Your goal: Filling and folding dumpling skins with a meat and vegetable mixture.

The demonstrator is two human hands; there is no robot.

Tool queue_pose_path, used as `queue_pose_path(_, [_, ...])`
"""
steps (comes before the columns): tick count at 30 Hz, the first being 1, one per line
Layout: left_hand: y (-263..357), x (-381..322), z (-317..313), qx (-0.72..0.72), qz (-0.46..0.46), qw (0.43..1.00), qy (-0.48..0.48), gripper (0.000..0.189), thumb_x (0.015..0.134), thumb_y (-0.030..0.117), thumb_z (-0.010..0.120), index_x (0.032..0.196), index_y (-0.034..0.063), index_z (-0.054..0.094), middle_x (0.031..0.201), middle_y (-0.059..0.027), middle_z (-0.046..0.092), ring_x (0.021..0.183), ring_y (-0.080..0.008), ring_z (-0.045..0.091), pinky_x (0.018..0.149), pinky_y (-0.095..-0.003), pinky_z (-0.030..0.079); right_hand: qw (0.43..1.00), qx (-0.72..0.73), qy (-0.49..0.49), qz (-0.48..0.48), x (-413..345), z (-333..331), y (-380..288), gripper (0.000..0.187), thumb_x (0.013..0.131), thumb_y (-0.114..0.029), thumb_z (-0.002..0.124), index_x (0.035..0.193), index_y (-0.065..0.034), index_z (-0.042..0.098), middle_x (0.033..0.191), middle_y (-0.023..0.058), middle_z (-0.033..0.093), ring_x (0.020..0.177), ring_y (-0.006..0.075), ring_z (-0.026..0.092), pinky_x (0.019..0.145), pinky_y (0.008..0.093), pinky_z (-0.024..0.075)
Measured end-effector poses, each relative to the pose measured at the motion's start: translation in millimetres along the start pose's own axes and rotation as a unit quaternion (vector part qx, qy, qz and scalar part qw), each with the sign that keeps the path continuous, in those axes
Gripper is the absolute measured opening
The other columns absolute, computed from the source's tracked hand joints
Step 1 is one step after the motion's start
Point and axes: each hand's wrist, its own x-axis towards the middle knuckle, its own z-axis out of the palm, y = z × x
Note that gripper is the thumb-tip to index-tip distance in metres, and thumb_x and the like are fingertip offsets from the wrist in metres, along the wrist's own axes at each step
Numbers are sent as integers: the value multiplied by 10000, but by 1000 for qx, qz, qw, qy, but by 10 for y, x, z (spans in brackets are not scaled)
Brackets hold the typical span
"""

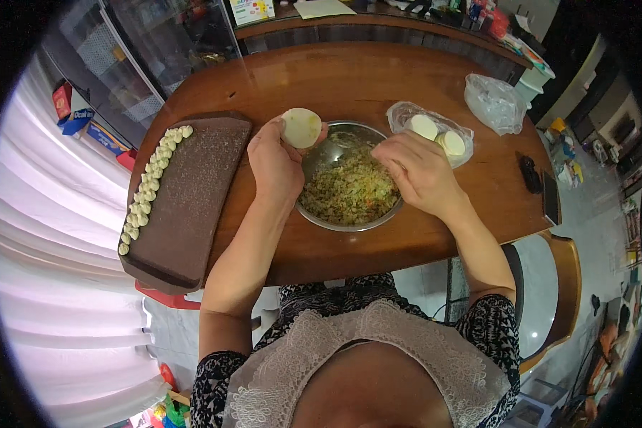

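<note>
My left hand (278, 160) holds up a round dough wrapper (302, 128) with a few yellowish bits on it, at the left rim of a metal bowl (352, 230). Chopped vegetable filling (353, 187) lies in the bowl. Over the bowl's right side is my right hand (420, 168), fingers bent together; whether they pinch anything is hidden. Just beyond it, stacked round wrappers (452, 143) rest on a clear plastic bag (401, 111). On the left, small pleated dumplings (148, 184) line the outer edge of a dark brown tray (192, 198) dusted with pale powder.
The wooden table (321, 75) has a rounded edge. Farther right lie a crumpled plastic bag (495, 104), a coiled black cable (529, 174) and a dark flat object (551, 198) at the edge. A chair (564, 289) stands at the lower right, and a cluttered counter (385, 21) runs behind.
</note>
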Motion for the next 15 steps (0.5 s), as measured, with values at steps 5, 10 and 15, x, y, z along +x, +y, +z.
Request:
queue_pose_path(5, [-9, 12, 2, -2, -2, 1000, 23, 342, 989, 118, 352, 1158, -154, 474, 1083, -269, 606, 1008, -397, 659, 906, -490, 567, 994, 108, -19, -17, 59, 86, 63, 101, 908, -84, 621, 958, -1, 647, 887, 137, 670, 794, 316, 655, 722, 398, 536])
queue_pose_path(10, [4, -15, 11, -14, 1, 1000, 21, 338, 984, 121, 367, 1156, -151, 472, 1112, -271, 592, 1007, -411, 655, 919, -500, 561, 965, 233, 22, 115, -35, -37, -187, 93, 946, -45, 579, 970, 14, 647, 850, 113, 684, 746, 219, 658, 669, 335, 511])
queue_pose_path(15, [0, -23, 31, -20, 2, 999, 28, 335, 983, 125, 372, 1147, -148, 475, 1121, -272, 584, 1018, -422, 649, 909, -507, 565, 959, 242, -38, 143, -55, 47, -399, 88, 918, -79, 608, 965, -6, 621, 844, 135, 680, 767, 307, 679, 705, 390, 532])
